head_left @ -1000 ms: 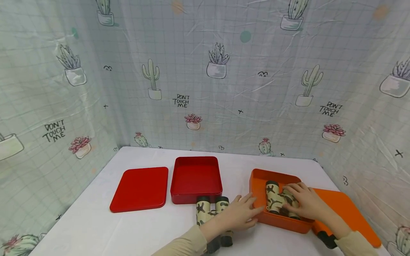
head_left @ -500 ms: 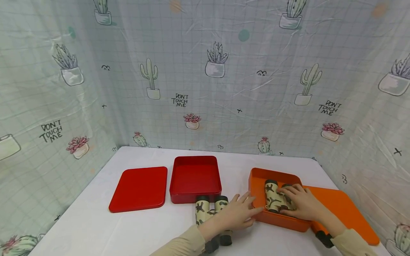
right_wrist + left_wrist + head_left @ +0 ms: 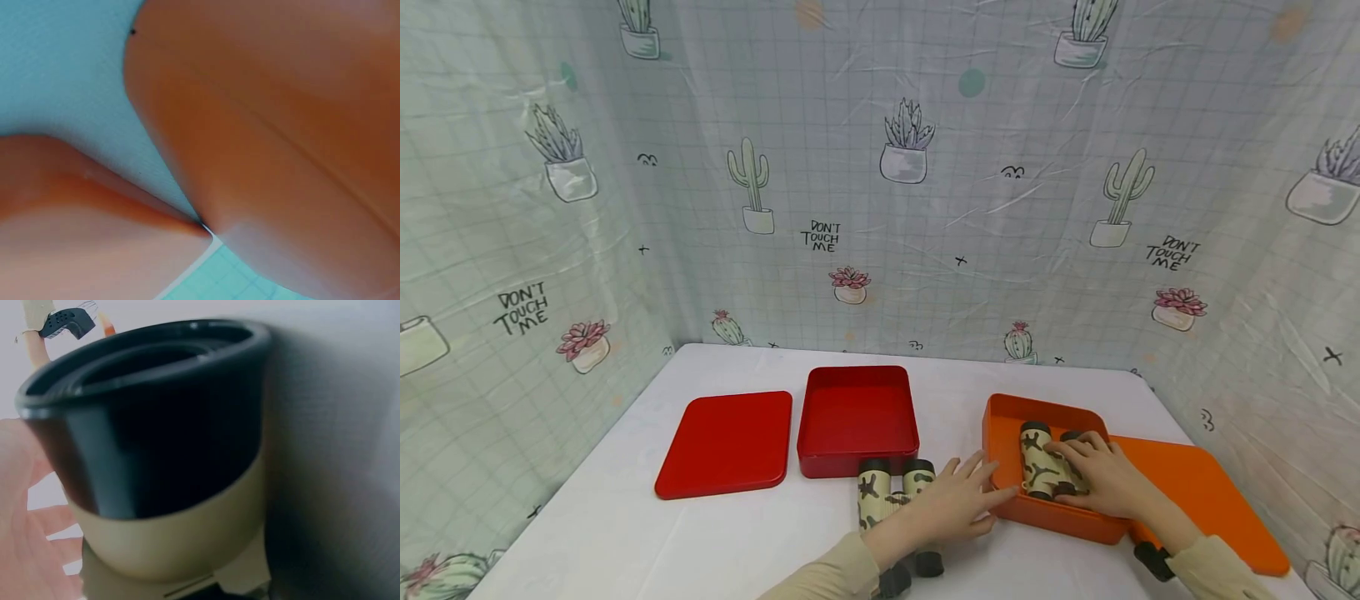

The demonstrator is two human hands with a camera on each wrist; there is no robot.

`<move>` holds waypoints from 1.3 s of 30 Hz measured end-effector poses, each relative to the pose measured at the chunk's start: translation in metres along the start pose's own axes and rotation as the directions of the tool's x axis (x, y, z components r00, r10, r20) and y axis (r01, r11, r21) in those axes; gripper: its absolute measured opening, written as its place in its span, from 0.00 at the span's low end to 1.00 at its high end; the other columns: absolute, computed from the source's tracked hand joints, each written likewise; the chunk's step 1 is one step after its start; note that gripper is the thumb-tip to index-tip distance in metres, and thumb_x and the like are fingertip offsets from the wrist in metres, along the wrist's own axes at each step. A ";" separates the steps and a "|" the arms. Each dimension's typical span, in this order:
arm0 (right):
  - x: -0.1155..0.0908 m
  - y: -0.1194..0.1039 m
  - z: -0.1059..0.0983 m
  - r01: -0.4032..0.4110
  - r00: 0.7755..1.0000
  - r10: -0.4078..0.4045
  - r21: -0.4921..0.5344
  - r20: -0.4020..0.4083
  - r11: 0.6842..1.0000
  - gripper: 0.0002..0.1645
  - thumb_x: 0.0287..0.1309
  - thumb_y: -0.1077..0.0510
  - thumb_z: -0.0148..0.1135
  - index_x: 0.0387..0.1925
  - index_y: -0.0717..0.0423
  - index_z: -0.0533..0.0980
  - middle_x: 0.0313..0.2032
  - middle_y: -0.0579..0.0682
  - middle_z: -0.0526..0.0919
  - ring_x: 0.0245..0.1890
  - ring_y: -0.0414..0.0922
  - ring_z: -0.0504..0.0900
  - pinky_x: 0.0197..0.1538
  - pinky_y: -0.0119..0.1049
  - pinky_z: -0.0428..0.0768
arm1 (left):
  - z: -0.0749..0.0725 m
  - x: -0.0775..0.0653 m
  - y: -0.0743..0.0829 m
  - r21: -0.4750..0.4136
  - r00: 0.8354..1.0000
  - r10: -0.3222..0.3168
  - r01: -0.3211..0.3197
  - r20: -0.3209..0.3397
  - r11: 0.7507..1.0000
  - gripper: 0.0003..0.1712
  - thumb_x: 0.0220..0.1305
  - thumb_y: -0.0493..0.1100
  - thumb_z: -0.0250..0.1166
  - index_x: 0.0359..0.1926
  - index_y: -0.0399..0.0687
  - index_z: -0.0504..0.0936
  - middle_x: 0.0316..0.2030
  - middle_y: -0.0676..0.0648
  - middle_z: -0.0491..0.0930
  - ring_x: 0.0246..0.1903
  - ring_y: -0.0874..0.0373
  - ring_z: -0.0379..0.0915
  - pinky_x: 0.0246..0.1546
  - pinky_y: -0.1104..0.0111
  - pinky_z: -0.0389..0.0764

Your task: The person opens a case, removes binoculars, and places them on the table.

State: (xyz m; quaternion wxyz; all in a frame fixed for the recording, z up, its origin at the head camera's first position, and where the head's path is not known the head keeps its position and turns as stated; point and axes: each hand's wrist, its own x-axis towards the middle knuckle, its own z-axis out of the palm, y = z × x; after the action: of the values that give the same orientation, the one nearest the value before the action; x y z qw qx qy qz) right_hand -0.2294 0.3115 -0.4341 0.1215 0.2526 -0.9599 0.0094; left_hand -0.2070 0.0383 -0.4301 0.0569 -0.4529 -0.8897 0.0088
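My left hand reaches to the left wall of an orange box, its fingers extended and touching the near-left rim. Inside that box lies a pair of camouflage binoculars. My right hand holds them by the right barrel, fingers over the top and thumb at the near side, covering most of that barrel. A second pair of camouflage binoculars lies on the table, partly hidden under my left forearm. One black-rimmed end of a binocular barrel fills the left wrist view, with the left hand beyond it.
An open red box stands behind the second binoculars, its red lid flat to its left. The orange lid lies right of the orange box, under my right forearm. A cactus-print curtain surrounds the white table.
My right hand and the binoculars in the orange box have shifted slightly left, and the hand sits closer over the right barrel. The left hand stays at the box rim.
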 end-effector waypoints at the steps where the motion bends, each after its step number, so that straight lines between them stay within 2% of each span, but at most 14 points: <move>1: 0.000 0.000 0.001 0.001 1.000 -0.001 0.003 -0.004 1.000 0.42 0.33 0.36 0.67 0.54 0.46 0.69 0.44 0.46 0.78 0.44 0.44 0.65 0.34 0.35 0.61 | 0.000 0.000 0.000 0.000 1.000 -0.001 0.001 -0.001 1.000 0.28 0.63 0.56 0.49 0.64 0.70 0.57 0.65 0.51 0.59 0.67 0.52 0.48 0.61 0.56 0.64; 13: 0.002 0.002 0.005 -0.004 1.000 0.004 0.000 -0.020 1.000 0.41 0.33 0.35 0.67 0.52 0.45 0.70 0.41 0.43 0.77 0.43 0.44 0.63 0.33 0.33 0.59 | 0.002 -0.001 0.001 -0.008 1.000 -0.008 0.008 0.001 1.000 0.28 0.63 0.56 0.49 0.64 0.71 0.57 0.65 0.50 0.58 0.67 0.50 0.49 0.61 0.56 0.64; 22: 0.003 0.001 0.003 -0.016 1.000 0.016 0.030 -0.011 0.999 0.40 0.32 0.36 0.69 0.51 0.44 0.70 0.40 0.42 0.77 0.43 0.45 0.63 0.35 0.36 0.64 | 0.003 -0.001 0.001 -0.003 1.000 -0.007 0.007 -0.001 1.000 0.29 0.63 0.57 0.50 0.64 0.72 0.56 0.65 0.50 0.58 0.67 0.49 0.49 0.61 0.56 0.64; 29: 0.002 0.004 0.003 -0.007 1.000 0.008 0.045 -0.018 0.999 0.40 0.33 0.37 0.69 0.52 0.45 0.70 0.40 0.43 0.77 0.43 0.45 0.63 0.33 0.34 0.64 | 0.003 -0.002 0.001 -0.025 1.000 -0.009 0.009 -0.003 1.000 0.29 0.63 0.56 0.51 0.65 0.72 0.55 0.66 0.50 0.57 0.67 0.49 0.49 0.61 0.56 0.63; 35: 0.002 0.006 0.002 0.002 0.999 -0.001 0.025 -0.039 1.000 0.40 0.32 0.37 0.69 0.51 0.45 0.70 0.40 0.43 0.77 0.43 0.46 0.64 0.37 0.42 0.69 | 0.005 -0.001 0.001 -0.014 1.000 -0.015 0.015 -0.019 1.000 0.29 0.63 0.55 0.50 0.64 0.73 0.55 0.65 0.50 0.58 0.66 0.46 0.48 0.61 0.54 0.63; 39: 0.002 0.008 0.002 0.005 0.999 -0.004 0.019 -0.048 1.000 0.40 0.32 0.37 0.69 0.51 0.45 0.70 0.40 0.43 0.77 0.43 0.47 0.64 0.39 0.45 0.69 | 0.005 -0.002 0.000 -0.026 0.999 -0.020 0.020 -0.024 0.999 0.28 0.63 0.55 0.51 0.64 0.74 0.56 0.64 0.51 0.58 0.66 0.46 0.48 0.61 0.54 0.63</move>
State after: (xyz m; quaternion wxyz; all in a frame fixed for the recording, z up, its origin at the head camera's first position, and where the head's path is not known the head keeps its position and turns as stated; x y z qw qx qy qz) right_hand -0.2357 0.3170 -0.4350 0.1420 0.2555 -0.9560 0.0242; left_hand -0.2064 0.0373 -0.4352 0.0621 -0.4448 -0.8935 -0.0087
